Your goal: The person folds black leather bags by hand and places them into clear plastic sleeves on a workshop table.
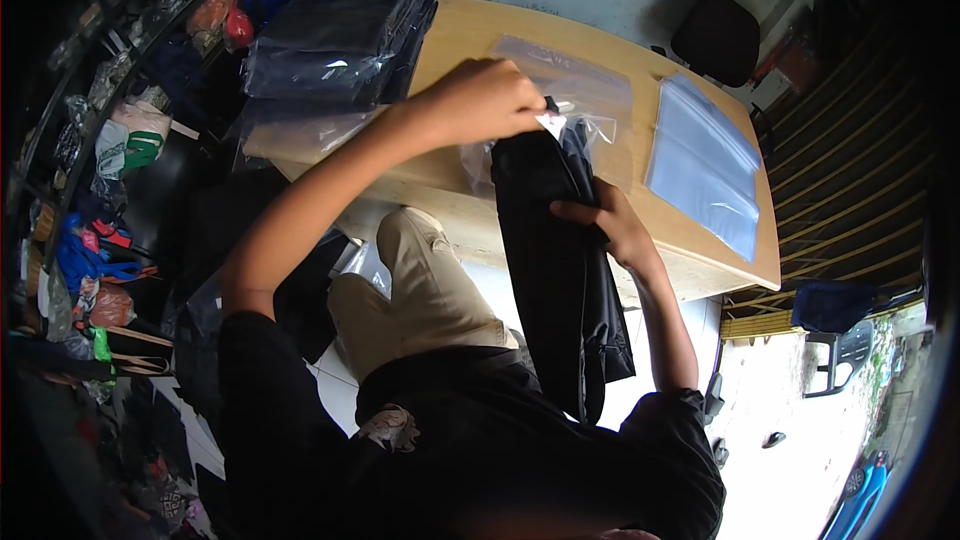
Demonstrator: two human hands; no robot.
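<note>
A long, folded black fabric item (545,240), which could be a bag, hangs upright in front of my body. My right hand (608,224) grips its right side, with the thumb across the front and the fingers partly hidden behind. At the item's top edge my left hand (500,102) is closed in a pinch beside a small white tag (551,124). Exactly what lies between those fingertips is hard to make out. Behind the item, a clear plastic bag (590,90) lies on the wooden table (460,30).
A stack of black items in clear plastic (345,25) stands at the table's left end. Flat clear plastic bags (705,170) lie at its right end. Cluttered shelves (110,160) run along the left. A dark chair (715,37) stands beyond the table, near a folding metal gate (850,170).
</note>
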